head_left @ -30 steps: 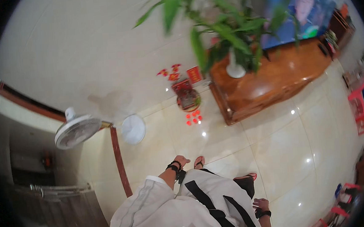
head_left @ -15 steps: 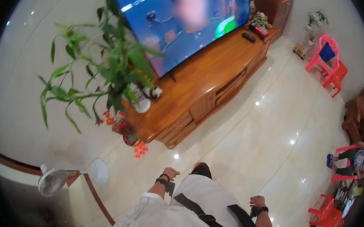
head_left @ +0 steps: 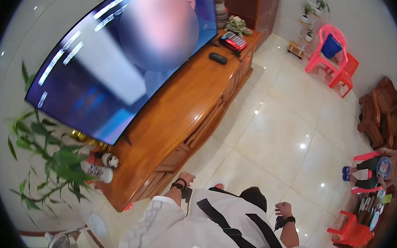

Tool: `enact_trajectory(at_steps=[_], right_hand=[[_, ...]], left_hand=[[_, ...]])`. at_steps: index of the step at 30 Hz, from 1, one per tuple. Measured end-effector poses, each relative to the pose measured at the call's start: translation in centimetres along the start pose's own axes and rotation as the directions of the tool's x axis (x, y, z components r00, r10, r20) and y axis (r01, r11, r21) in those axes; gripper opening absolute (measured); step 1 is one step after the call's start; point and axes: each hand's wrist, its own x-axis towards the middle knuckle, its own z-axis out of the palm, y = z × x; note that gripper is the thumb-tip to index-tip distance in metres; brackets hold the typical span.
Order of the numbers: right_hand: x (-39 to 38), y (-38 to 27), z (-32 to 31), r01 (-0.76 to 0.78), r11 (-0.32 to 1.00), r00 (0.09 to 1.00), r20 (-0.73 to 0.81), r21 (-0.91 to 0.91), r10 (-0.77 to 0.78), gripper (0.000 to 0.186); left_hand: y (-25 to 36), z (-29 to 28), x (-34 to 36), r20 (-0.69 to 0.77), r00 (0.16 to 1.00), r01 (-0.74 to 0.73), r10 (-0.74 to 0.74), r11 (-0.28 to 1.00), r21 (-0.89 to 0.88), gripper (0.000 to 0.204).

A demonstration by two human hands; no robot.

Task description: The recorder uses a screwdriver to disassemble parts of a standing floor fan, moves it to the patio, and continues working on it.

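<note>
My left hand (head_left: 187, 177) hangs in front of the wooden TV cabinet (head_left: 170, 121), nearest its lower front. Its fingers are loosely bent and apart, with nothing visible in them. A dark band and a small black device (head_left: 188, 195) sit at that wrist. Lower right, over the tiled floor (head_left: 273, 132), hangs my right hand (head_left: 283, 209), its fingers half curled and holding nothing that I can see. A black strap (head_left: 288, 220) circles the right wrist. Between my hands show my white shirt and black straps, with part of a foot below.
On the cabinet stand a large TV (head_left: 109, 98), a remote control (head_left: 218, 58), a red telephone (head_left: 233, 41) and a potted plant (head_left: 65, 163). Pink and red chairs (head_left: 329, 52) stand far right. A person (head_left: 390, 168) sits at right near a red stool (head_left: 353, 230). A fan (head_left: 59, 245) stands left.
My view has moved forward and turned, so TV, cabinet and plant now lie further left and the cabinet is closer. Both hands remain at my sides, the right raised slightly; the feet have changed position.
</note>
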Motion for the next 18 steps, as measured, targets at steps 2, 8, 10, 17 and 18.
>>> enact_trajectory(at_steps=[2, 8, 10, 17, 18], right_hand=[[3.3, -4.4, -2.3, 0.007, 0.997, 0.999, -0.048, 0.072, -0.004, 0.009], [26.4, -6.3, -16.7, 0.08, 0.989, 0.864, 0.487, 0.122, -0.13, 0.011], [26.2, -20.3, -12.3, -0.04, 0.999, 0.986, 0.163, -0.037, 0.045, 0.012], [42.1, -47.0, -15.7, 0.42, 0.783, 0.891, 0.372, -0.458, -0.261, 0.029], [39.8, -53.9, -11.9, 0.283, 0.863, 0.935, 0.323, -0.418, -0.15, 0.031]], left_hand=[[11.2, 2.0, 0.4, -0.019, 0.991, -0.134, 0.135, 0.989, 0.055, 0.02], [31.3, 9.5, 6.4, 0.004, 0.926, -0.376, 0.378, 0.921, -0.1, 0.017], [31.2, 9.1, 7.1, -0.119, 0.964, -0.253, 0.238, 0.959, -0.125, 0.019], [40.0, 15.1, 11.6, -0.366, 0.898, -0.292, 0.242, 0.952, -0.086, 0.029], [39.9, 15.2, 11.4, -0.48, 0.83, -0.32, 0.284, 0.947, 0.006, 0.033]])
